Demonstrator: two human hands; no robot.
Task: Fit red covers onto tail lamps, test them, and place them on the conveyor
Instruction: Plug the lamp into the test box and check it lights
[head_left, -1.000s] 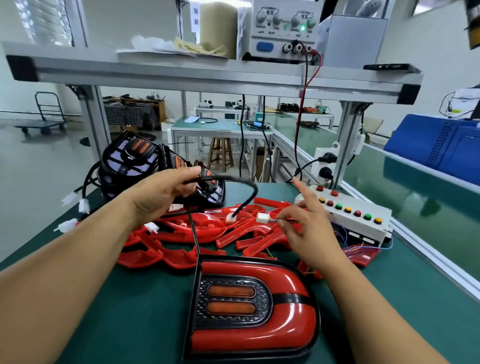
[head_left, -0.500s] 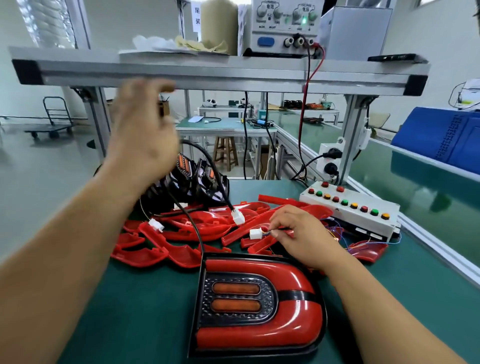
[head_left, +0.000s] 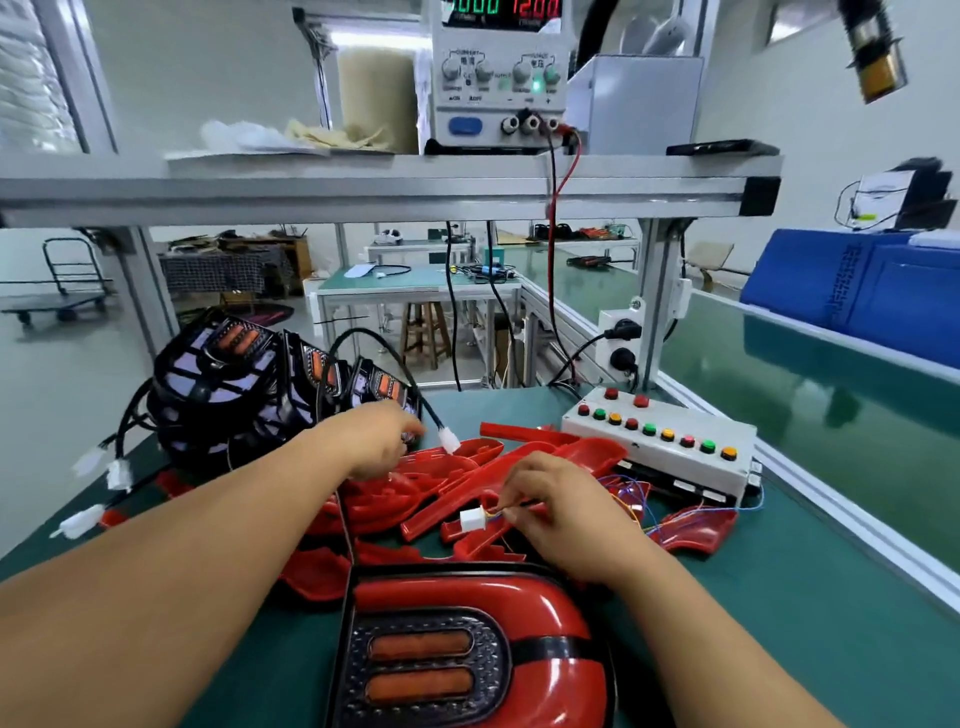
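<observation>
Covered tail lamp, glossy red with a black centre panel and two amber strips (head_left: 467, 654), lies flat at the near edge of the green worktop (head_left: 810, 597). Cover looks seated — testing appears to be the step in hand.

Left hand (head_left: 379, 441) sits over the middle of the worktop, beside the lamp's thin black cable (head_left: 363, 338), which loops up and back down to a small white plug (head_left: 450, 440) just past the fingertips. Grip looks closed, but whether it pinches the cable I cannot tell; the fingers are blurred.

Right hand (head_left: 550, 512), grip narrow, pinches the fine coloured wires just behind a white socket connector (head_left: 472, 518). Those wires trail toward the white button box with red, green and yellow buttons (head_left: 665, 447) at the far right of the worktop. Plug and socket are apart, not yet mated.

Loose red plastic covers (head_left: 457, 483) are heaped between the hands; a stack of black uncovered lamps (head_left: 234, 384) stands at the far left.

Risks, as judged:
- Plug offered skewed or reversed — pins may bend or the latch may fail, giving a false test.
- Pulling on the thin wires instead of the socket body could strain the joints.
- Slack cable could snag a loose cover and drag it.
</observation>
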